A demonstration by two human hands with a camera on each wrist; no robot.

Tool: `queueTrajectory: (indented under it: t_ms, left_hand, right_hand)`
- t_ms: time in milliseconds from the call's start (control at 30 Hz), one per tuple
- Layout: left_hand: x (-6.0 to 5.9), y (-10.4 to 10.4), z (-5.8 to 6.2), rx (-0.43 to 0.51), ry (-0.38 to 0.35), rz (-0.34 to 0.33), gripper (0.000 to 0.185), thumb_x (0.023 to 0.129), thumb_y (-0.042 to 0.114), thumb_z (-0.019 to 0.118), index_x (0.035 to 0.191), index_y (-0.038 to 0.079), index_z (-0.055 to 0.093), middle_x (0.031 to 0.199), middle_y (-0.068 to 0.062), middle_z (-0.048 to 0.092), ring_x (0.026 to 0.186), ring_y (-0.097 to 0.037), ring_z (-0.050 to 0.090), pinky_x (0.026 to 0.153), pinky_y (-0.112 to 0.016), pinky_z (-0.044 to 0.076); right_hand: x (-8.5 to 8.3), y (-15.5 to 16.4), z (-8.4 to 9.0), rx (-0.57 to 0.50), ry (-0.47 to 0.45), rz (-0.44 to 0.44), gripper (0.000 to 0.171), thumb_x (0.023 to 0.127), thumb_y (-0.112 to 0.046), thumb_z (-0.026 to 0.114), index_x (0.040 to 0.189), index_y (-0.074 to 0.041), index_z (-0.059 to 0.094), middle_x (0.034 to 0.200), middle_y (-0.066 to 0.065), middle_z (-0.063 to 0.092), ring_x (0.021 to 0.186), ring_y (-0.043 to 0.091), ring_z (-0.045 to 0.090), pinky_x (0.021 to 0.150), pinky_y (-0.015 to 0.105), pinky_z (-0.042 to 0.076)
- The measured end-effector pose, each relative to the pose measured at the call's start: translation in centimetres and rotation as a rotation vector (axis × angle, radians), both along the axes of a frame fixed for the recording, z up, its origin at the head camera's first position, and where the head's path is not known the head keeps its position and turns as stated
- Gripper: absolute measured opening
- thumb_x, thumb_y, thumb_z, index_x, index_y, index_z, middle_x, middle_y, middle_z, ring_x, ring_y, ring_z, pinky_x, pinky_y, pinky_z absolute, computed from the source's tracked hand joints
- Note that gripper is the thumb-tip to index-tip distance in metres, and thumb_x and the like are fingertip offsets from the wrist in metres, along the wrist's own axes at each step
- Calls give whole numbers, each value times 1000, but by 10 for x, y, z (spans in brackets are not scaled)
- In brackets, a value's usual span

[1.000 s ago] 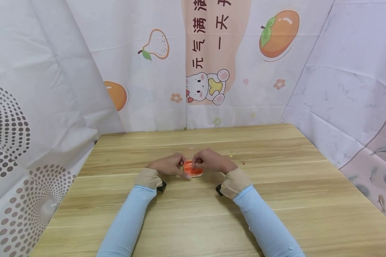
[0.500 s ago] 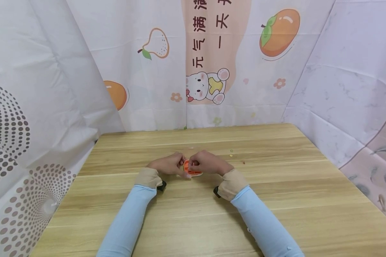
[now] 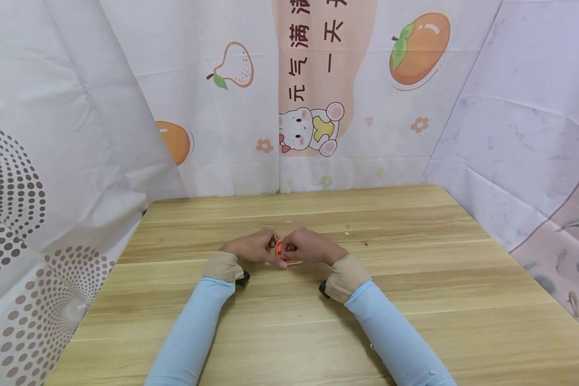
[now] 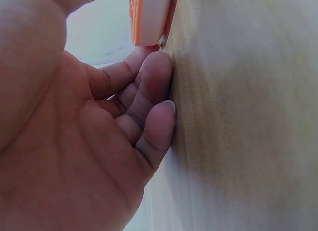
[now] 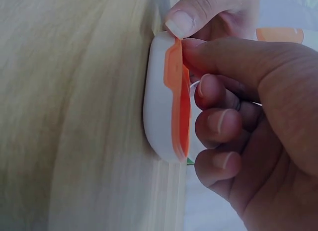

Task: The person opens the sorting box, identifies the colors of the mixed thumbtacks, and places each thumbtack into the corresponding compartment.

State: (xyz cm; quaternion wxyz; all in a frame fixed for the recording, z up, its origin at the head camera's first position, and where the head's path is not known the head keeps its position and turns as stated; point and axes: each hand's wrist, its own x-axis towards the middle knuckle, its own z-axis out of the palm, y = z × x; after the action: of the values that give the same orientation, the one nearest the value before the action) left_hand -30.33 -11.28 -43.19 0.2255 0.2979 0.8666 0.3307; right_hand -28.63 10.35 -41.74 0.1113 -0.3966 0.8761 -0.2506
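Note:
A small white case with an orange inside [image 3: 280, 249] lies on the wooden table [image 3: 415, 300] between both hands. My left hand [image 3: 251, 247] holds its left end, and its thumb tip touches the rim in the right wrist view. My right hand [image 3: 311, 246] curls over the top. Its thumb presses the orange edge and its fingers fold across the opening, so the case [image 5: 159, 107] shows mostly from the side. In the left wrist view the left hand [image 4: 99, 131] rests its curled fingers on the table, just below the case [image 4: 149, 17].
A few tiny bits [image 3: 347, 230] lie on the table to the right of the hands. Printed curtains [image 3: 222, 107] hang close behind and on both sides. The table's front edge lies under the blue-sleeved forearms [image 3: 193, 327].
The right hand has slid left over the case, hiding most of the orange inside that showed a second ago. The left hand has stayed in place.

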Motion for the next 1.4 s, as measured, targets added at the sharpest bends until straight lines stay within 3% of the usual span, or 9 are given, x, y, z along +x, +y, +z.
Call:
queueTrajectory:
  t_ms: [367,733,1133,1400]
  left_hand:
    - [0,0,-1,19,-8,-10,54,85,36,87,113,5,52,101,-13,56,82,-18,48,69,-29,40]
    - [1,0,0,34,-19,-6,55,84,36,88,113,4,53,102,-14,56,83,-19,47,70,-30,40]
    - [1,0,0,-15,-4,16,59,83,41,88,113,5,52,103,-11,56,85,-20,49,72,-31,42]
    - [1,0,-1,-15,-11,35,60,82,40,89,115,6,52,104,-9,57,87,-20,50,74,-31,43]
  right_hand:
    - [-1,0,-4,7,-2,3,15,98,-15,72,84,-16,69,64,-12,50,57,2,42,57,20,37]
    - [-2,0,-6,-4,17,-14,12,99,-17,72,87,-15,70,68,-11,59,59,1,48,58,20,42]
    - [-7,7,-2,22,45,-41,9,101,-18,68,93,-19,72,77,-11,64,63,3,53,62,23,47]
    - [-9,12,-1,-3,81,-44,9,99,-14,69,93,-15,74,83,-11,68,72,3,58,70,23,50]
